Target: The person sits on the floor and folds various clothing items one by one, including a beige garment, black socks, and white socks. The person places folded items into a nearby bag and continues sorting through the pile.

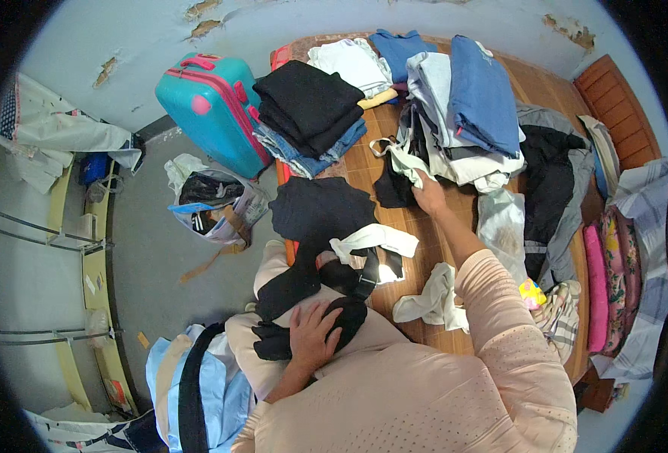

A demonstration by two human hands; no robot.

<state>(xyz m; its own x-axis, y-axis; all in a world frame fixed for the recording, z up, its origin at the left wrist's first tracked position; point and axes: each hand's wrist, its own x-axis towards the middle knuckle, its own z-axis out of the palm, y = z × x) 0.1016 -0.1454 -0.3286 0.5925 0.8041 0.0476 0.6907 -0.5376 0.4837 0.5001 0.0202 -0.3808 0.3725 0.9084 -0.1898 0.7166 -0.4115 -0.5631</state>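
My left hand [315,337] lies flat on a bunched black cloth [273,341] in my lap, fingers a little apart. My right arm reaches forward, and its hand [429,194] grips a white strappy cloth [405,161] beside a tall folded stack. A small black garment [392,186] lies just left of that hand. Between my two hands, a dark garment [323,211] spreads over the edge of the wooden surface and toward my knee. Across it lies a white strip of cloth [375,238]. Another crumpled white piece [430,298] rests nearer me.
Folded blue clothes [485,98] top the right stack; folded black clothes [307,106] sit on jeans [311,155]. A turquoise suitcase [213,113] stands on the floor at left, near an open bag [217,200]. Light-blue cloth [164,385] is at lower left, cushions [594,287] at right.
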